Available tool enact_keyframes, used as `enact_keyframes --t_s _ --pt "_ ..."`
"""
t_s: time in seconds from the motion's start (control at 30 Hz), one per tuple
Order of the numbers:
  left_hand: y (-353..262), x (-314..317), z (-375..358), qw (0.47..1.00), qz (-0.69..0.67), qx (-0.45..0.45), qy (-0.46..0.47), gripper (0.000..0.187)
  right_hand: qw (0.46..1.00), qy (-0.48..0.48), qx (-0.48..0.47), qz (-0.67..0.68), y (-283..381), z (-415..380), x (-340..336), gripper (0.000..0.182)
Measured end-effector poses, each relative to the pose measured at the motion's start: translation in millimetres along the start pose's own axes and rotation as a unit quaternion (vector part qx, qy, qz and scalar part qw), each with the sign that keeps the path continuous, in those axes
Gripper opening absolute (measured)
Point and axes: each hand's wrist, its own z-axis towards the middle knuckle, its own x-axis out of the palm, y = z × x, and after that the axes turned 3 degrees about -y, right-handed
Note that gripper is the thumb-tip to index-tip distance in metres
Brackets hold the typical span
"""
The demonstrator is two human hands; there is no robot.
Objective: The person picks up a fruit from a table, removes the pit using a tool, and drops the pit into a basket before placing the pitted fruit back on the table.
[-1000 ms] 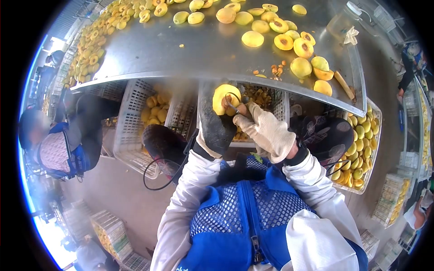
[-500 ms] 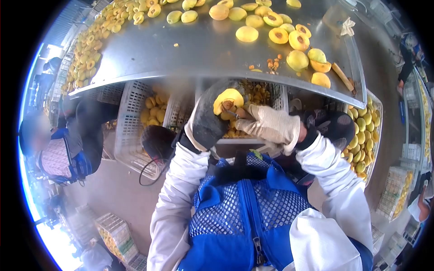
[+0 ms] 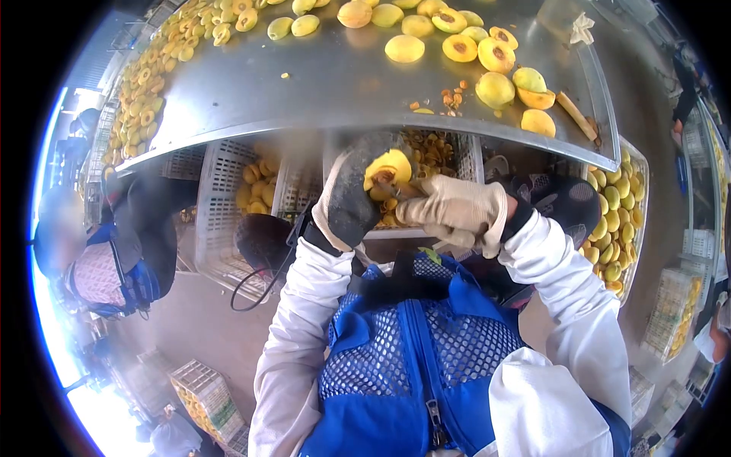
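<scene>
A halved yellow peach point(image 3: 393, 161), with its brown centre toward me, is held in my left hand point(image 3: 355, 186), which wears a dark, worn glove. My right hand point(image 3: 457, 207), in a cream knit glove, is closed just to the right of the fruit. Its fingers are around a small tool point(image 3: 406, 193) whose metal tip reaches the fruit's centre. Most of that tool is hidden by the glove, so its exact kind cannot be made out. Both hands are below the table's near edge, above a crate point(image 3: 474, 156) of peach scraps.
A metal table point(image 3: 304, 91) carries whole and halved peaches point(image 3: 404, 49), pit scraps point(image 3: 452, 99) and a wooden stick point(image 3: 576, 116). Crates of peaches stand at left point(image 3: 209, 183) and right point(image 3: 638, 175). Another person point(image 3: 114, 259) sits at the left.
My right hand has turned slightly and dropped a little beside the peach half. My left hand still holds the fruit. The view has shifted slightly.
</scene>
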Motion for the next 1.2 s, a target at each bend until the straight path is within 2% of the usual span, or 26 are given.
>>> enact_keyframes --t_s 0.07,0.1,0.13,0.17,0.2,0.23,0.27,0.3,0.33,0.4,0.43,0.53,0.6,0.67,0.73,0.77,0.8,0.87,0.9,0.93,1.0,1.07,1.1,1.13,1.17,1.2 --pt "3 6 -6 0.999 0.046 -0.006 -0.016 0.07 0.973 0.117 -0.04 0.196 -41 26 -9 0.034" --pt "-1 9 -5 1.0 0.001 0.006 -0.023 0.071 0.959 0.098 -0.26 0.049 -61 37 -10 0.038" --pt "-8 12 -3 0.998 -0.043 0.018 -0.029 0.071 0.959 0.098 -0.259 0.05 -69 43 -6 0.038" --pt "-18 16 1 0.997 0.002 0.052 -0.062 0.046 0.927 0.173 -0.187 0.274 -74 45 -1 0.038" --pt "-16 21 1 0.997 0.001 0.051 -0.063 0.046 0.839 0.231 -0.105 0.481 -72 43 7 0.037" --pt "-9 26 0 0.936 -0.343 -0.044 -0.069 0.044 0.807 0.251 -0.089 0.527 -66 32 12 0.036" --pt "0 32 -3 0.752 -0.642 -0.133 -0.067 0.042 0.808 0.251 -0.086 0.526 -65 30 16 0.036" --pt "0 36 -2 0.767 -0.627 -0.125 -0.052 0.044 0.771 0.305 -0.102 0.55 -63 31 20 0.036" --pt "-16 46 -3 0.679 -0.725 -0.076 -0.082 0.05 0.729 0.358 -0.115 0.571 -62 30 24 0.035" --pt "7 42 -5 0.945 -0.298 0.076 -0.11 0.041 0.765 0.278 -0.104 0.571 -59 26 24 0.035" --pt "5 33 4 0.982 -0.007 0.021 -0.188 0.035 0.777 0.275 -0.138 0.549 -59 25 19 0.037" --pt "15 -24 2 0.95 0.134 0.009 -0.283 0.021 0.822 0.19 -0.135 0.519 -61 37 22 0.034" --pt "53 -92 -11 0.901 -0.046 -0.079 -0.424 0.02 0.986 -0.061 -0.109 0.112 -40 30 14 0.023" --pt "32 -139 -30 0.916 -0.005 0.005 -0.402 0.024 0.955 -0.014 -0.159 0.25 -33 21 17 0.023" --pt "24 -207 -49 0.902 0.158 -0.208 -0.344 0.028 0.978 -0.052 -0.118 0.163 -23 6 14 0.025" --pt "-16 -185 -32 0.742 0.602 -0.191 -0.226 0.03 0.973 -0.027 -0.112 0.198 -44 20 14 0.027" --pt "-28 -167 -7 0.741 0.605 -0.185 -0.226 0.03 0.988 -0.059 -0.059 0.128 -25 2 11 0.03" --pt "-34 -137 60 0.903 0.216 -0.203 -0.31 0.036 0.986 -0.116 -0.088 0.085 -31 10 13 0.034" --pt "-18 -123 95 0.913 0.324 -0.087 -0.234 0.04 0.986 -0.109 -0.061 0.112 -34 7 11 0.037" --pt "-4 -103 126 0.893 0.421 0.033 -0.155 0.044 0.983 -0.105 -0.062 0.139 -40 9 11 0.035" --pt "-20 -43 183 0.889 0.456 0.005 -0.046 0.048 0.976 -0.146 -0.09 0.136 -50 13 9 0.033" --pt "68 -25 247 0.803 0.589 -0.037 0.089 0.06 0.971 -0.136 -0.089 0.176 -46 1 1 0.031" --pt "141 -26 268 0.775 0.623 0.078 0.073 0.063 0.965 -0.123 -0.086 0.217 -45 -4 -3 0.029" --pt "106 -11 270 0.729 0.656 0.19 0.042 0.066 0.964 -0.125 -0.086 0.217 -46 -5 -6 0.029" --pt "71 12 270 0.81 0.579 -0.045 0.08 0.062 0.962 -0.127 -0.079 0.231 -48 -5 -7 0.027" --pt "57 11 267 0.811 0.578 -0.047 0.081 0.062 0.959 -0.126 -0.069 0.246 -51 -6 -7 0.025"
